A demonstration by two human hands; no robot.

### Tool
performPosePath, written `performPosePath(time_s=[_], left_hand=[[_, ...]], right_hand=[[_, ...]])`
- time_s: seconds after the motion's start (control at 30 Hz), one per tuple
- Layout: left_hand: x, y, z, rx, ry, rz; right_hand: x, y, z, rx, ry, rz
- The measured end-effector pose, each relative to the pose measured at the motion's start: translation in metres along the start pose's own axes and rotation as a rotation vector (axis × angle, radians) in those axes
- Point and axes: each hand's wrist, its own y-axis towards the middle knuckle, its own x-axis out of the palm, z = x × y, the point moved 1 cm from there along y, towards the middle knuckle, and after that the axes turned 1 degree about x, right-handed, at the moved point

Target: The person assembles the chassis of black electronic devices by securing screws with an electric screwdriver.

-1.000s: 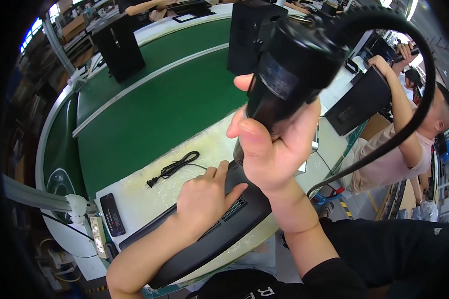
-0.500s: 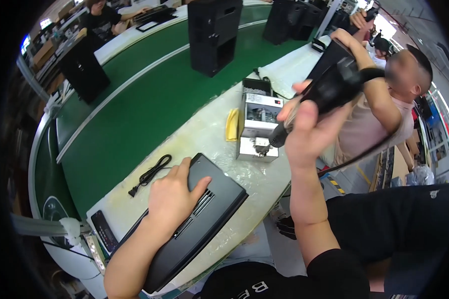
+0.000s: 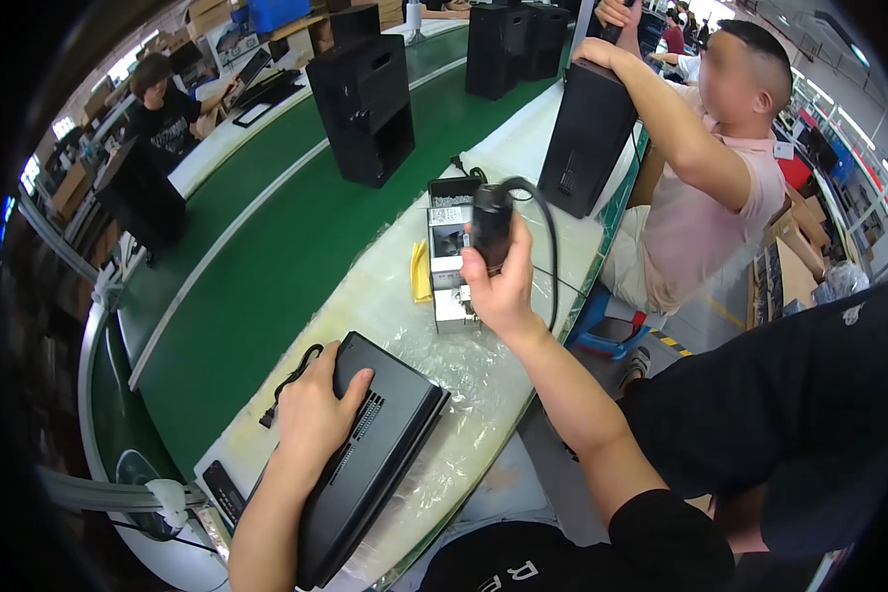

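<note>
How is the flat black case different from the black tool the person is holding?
The flat black case is broad with slots in its top, while the black tool is narrow and rounded.
The case lies on the table under the left hand; the tool is gripped in the right hand.
The case looks much bigger than the tool.
Both are black, and each has a hand on it.

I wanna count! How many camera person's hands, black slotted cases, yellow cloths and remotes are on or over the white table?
Hands: 2 (left hand, right hand)
Slotted cases: 2 (near case, far case)
Yellow cloth: 1
Remote: 1
Total: 6
</note>
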Motion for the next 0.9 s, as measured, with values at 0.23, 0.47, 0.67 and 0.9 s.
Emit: performPosePath(time_s=[0.23,0.47,0.67,0.9], left_hand=[[0.027,0.023,0.009,0.158,-0.025,0.05],[0.039,0.009,0.012,0.176,0.032,-0.2],[0.052,0.016,0.022,0.277,-0.106,-0.08],[0.063,0.03,0.048,0.452,-0.108,0.007]], right_hand=[[-0.04,0.043,-0.058,-0.097,0.146,0.094],[-0.087,0.082,-0.14,-0.194,0.164,0.141],[-0.041,0.087,-0.148,-0.125,0.335,0.066],[0.001,0.069,-0.14,-0.064,0.439,-0.024]])
